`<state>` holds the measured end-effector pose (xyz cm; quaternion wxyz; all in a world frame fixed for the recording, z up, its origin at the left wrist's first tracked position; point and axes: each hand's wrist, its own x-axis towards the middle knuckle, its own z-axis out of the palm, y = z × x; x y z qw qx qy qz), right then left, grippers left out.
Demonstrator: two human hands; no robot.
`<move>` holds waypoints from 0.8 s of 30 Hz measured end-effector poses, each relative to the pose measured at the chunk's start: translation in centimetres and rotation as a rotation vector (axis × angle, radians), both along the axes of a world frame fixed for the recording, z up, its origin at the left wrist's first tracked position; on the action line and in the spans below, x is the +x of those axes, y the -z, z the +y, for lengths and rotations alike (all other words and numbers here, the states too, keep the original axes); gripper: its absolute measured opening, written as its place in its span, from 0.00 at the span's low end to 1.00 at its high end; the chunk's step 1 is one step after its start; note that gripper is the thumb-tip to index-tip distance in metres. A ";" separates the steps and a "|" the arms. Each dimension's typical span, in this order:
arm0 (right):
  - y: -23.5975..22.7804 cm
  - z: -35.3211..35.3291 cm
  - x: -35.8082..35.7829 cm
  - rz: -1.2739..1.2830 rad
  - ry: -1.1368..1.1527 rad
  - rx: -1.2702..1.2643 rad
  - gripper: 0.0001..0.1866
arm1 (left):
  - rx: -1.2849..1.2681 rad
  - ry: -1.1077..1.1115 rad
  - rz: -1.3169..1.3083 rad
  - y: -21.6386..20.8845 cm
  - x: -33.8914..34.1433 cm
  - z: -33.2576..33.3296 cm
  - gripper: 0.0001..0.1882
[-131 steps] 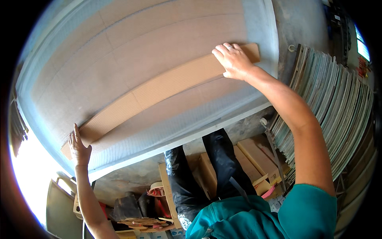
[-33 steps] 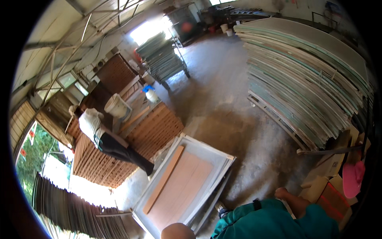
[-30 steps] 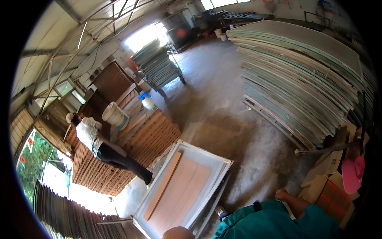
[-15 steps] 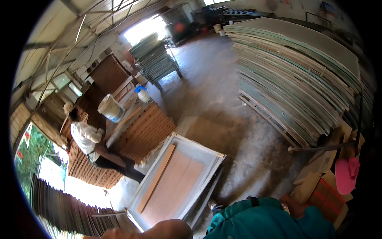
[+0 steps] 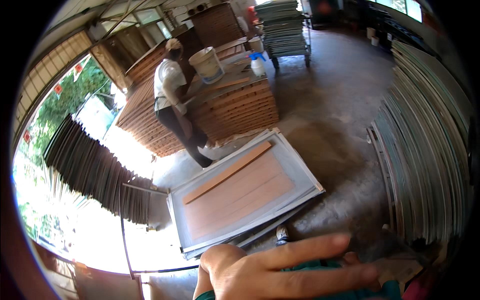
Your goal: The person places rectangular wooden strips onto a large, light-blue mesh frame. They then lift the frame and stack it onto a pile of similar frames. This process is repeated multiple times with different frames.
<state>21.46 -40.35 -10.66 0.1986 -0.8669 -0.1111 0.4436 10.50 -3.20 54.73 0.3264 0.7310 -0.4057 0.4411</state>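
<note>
My left hand (image 5: 247,276) is up close to the camera at the bottom of my feed, open, with two fingers stretched to the right and spread apart. Behind those fingers I get only a small patch of skin on the right, partly covered; I cannot tell whether it is the right hand or the forearm, so I cannot read that grip. A teal garment (image 5: 315,265) shows around the fingers, and just past them I see one shoe (image 5: 282,233). Beyond lies the pale-framed screen panel (image 5: 302,176), grey along its borders with a reddish-brown field in the middle. The long tan strip (image 5: 230,171) rests flat on it, along the far long side, its right end farther from me than its left. Behind the panel a co-worker (image 5: 172,100) in a pale top and dark trousers stands against a broad stack of brown slatted boards (image 5: 240,107). On top of that stack I make out a white bucket (image 5: 207,66) and a spray bottle (image 5: 257,66) with a blue head. Farther back, greenish panels (image 5: 282,32) are piled on a wheeled cart. A tall pile of thin boards (image 5: 425,155) fills my right side, a row of dark thin sheets (image 5: 97,170) leans at my left near the bright opening, and concrete floor (image 5: 332,85) runs between.
</note>
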 end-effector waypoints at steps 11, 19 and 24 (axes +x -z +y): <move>-2.2 11.4 9.3 -0.010 -0.146 -0.018 0.09 | -0.476 -0.302 0.522 9.9 0.7 12.4 0.15; -4.1 17.7 13.5 0.070 -0.162 -0.025 0.09 | -0.542 -1.088 1.204 34.5 -1.6 19.7 0.12; -4.3 18.0 15.0 0.127 -0.150 0.000 0.10 | -0.501 -1.182 1.537 41.5 -3.3 20.9 0.16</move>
